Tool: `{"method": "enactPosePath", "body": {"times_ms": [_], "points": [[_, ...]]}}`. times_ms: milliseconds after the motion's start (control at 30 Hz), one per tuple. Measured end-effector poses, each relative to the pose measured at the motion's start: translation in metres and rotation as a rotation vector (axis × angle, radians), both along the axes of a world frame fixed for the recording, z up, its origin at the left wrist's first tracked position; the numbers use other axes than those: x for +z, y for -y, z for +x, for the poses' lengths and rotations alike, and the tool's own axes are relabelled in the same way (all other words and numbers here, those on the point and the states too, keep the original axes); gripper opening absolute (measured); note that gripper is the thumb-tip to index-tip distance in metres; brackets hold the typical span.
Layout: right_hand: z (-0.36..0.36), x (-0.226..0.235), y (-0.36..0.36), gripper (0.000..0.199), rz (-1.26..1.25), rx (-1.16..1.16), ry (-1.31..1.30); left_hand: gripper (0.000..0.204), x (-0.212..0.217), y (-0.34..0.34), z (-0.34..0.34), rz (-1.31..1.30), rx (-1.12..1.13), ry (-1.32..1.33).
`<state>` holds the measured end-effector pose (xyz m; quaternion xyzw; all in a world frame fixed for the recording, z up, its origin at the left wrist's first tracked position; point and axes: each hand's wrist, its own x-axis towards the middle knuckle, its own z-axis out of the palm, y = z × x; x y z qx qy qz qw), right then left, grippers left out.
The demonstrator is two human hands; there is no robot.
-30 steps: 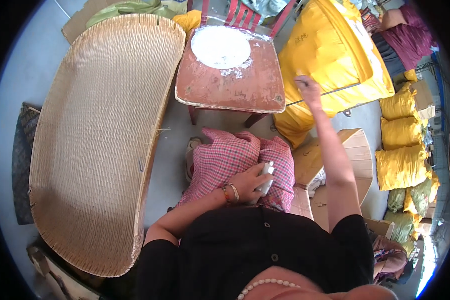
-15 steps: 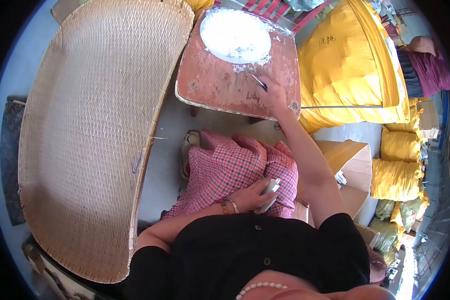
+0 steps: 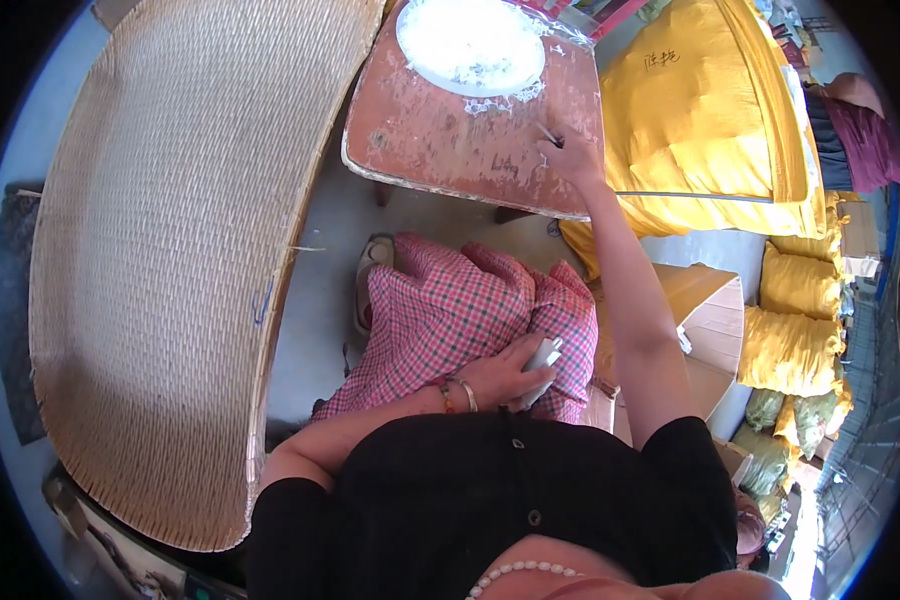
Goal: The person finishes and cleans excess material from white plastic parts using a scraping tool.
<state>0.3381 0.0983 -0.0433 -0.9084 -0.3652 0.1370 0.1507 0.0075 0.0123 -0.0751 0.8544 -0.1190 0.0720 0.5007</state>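
My right hand [image 3: 577,157] is over the right side of a worn reddish-brown wooden tabletop [image 3: 420,150]. Its fingers are closed around a thin, pointed metal tool [image 3: 547,133], most of it hidden in the grip. Left of and beyond this hand, a round white dish [image 3: 450,90] holds a heap of small white bits, partly washed out by glare. More white bits lie scattered along its near edge. Low over the checked pink cloth on my lap, my left hand [image 3: 500,378] grips a small whitish-grey block-like object [image 3: 543,360]; its exact kind is unclear.
A large woven tray [image 3: 190,230] stands along the left. Right of the table sits a big stuffed yellow sack [image 3: 690,110]. An opened cardboard box [image 3: 715,320] is beside my right arm, with more yellow sacks [image 3: 790,350] beyond it.
My right hand has drawn toward the table's right edge with the pointed tool. The view has shifted slightly, so the table and dish sit higher. My left hand keeps its hold.
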Motion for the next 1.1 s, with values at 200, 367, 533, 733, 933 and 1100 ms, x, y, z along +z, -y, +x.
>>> {"method": "enactPosePath", "body": {"times_ms": [200, 367, 533, 733, 933, 1100], "points": [[0.008, -0.015, -0.012, 0.029, 0.199, 0.120, 0.112, 0.063, 0.011, -0.006, 0.002, 0.029, -0.024, -0.048], [0.001, -0.011, 0.001, 0.024, 0.420, -0.034, -0.023, 0.057, 0.035, -0.015, -0.002, -0.070, 0.000, -0.040], [0.012, -0.006, 0.018, 0.021, 0.282, -0.110, 0.347, 0.059, 0.044, -0.017, -0.003, -0.210, 0.052, -0.078], [-0.065, 0.061, 0.089, 0.009, 0.718, -0.158, -0.599, 0.058, 0.057, -0.014, -0.014, -0.202, 0.146, -0.084], [-0.193, 0.094, 0.230, 0.015, 0.779, -0.247, -1.230, 0.059, 0.056, -0.002, -0.009, -0.229, 0.164, -0.136], [-0.244, 0.073, 0.257, 0.010, 0.823, -0.374, -1.570, 0.061, 0.049, 0.002, -0.011, -0.284, 0.156, -0.129]]}}
